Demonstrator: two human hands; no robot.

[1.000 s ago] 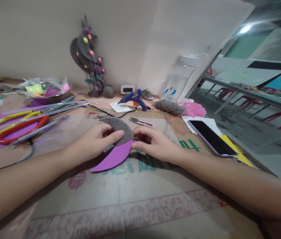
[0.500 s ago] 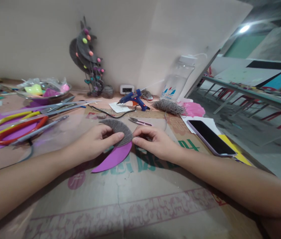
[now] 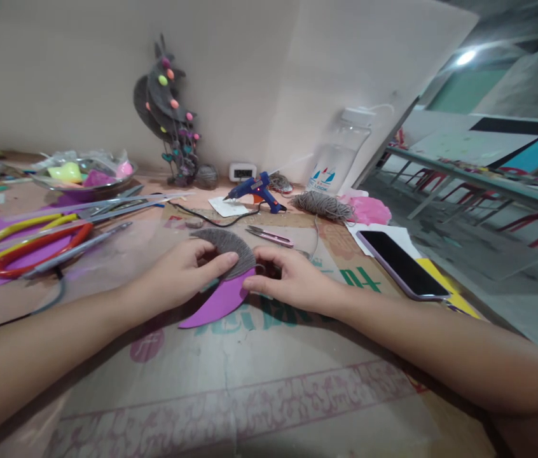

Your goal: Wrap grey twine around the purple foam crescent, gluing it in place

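Observation:
A purple crescent cutout (image 3: pixel 219 300) lies tilted over the cardboard, its upper half wrapped in grey yarn (image 3: pixel 233 249). My left hand (image 3: pixel 193 266) grips the wrapped part, thumb on top and fingers curled behind. At the outer edge, my right hand (image 3: pixel 288 277) has its thumb on the bare purple part just below the wrapping; its other fingers are bent and partly hidden behind. A strand of yarn runs from the grey yarn bundle (image 3: pixel 324 205) down behind my right hand. Small thread snips (image 3: pixel 271 236) lie just beyond my hands.
Behind stand a blue glue gun (image 3: pixel 257 189), a small digital clock (image 3: pixel 242 172) and a water bottle (image 3: pixel 340 152). Scissors (image 3: pixel 40 245) and a metal bowl (image 3: pixel 82 184) are at left, a phone (image 3: pixel 402 264) at right. A decorated grey crescent ornament (image 3: pixel 166 108) leans on the wall.
My right thumb has moved down and left onto the purple part, and the right fingers have spread slightly from their pinch at the edge. My left hand keeps its grip.

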